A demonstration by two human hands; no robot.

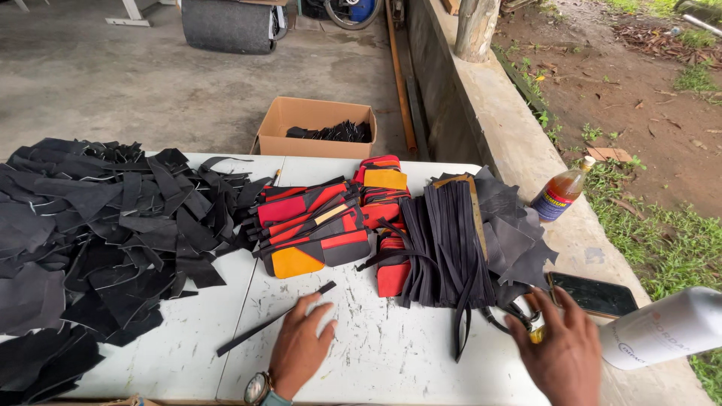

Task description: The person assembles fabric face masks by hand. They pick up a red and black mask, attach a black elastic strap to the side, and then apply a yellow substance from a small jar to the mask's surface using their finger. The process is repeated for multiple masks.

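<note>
My left hand [299, 344] lies flat, fingers spread, beside a black leather strip [275, 319]; my right hand [560, 347] closes over scissors [526, 314].

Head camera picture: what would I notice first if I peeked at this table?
Probably the red and orange stitched pieces in the middle of the white table, bright between the big heap of black scraps on the left and a bundle of black strips. In front, the left hand lies flat beside one loose black strip, and the right hand reaches for something small.

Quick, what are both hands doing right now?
Left hand: open, flat on the white table beside a black strip, holding nothing.
Right hand: fingers spread over a small object; grip cannot be told.
</note>
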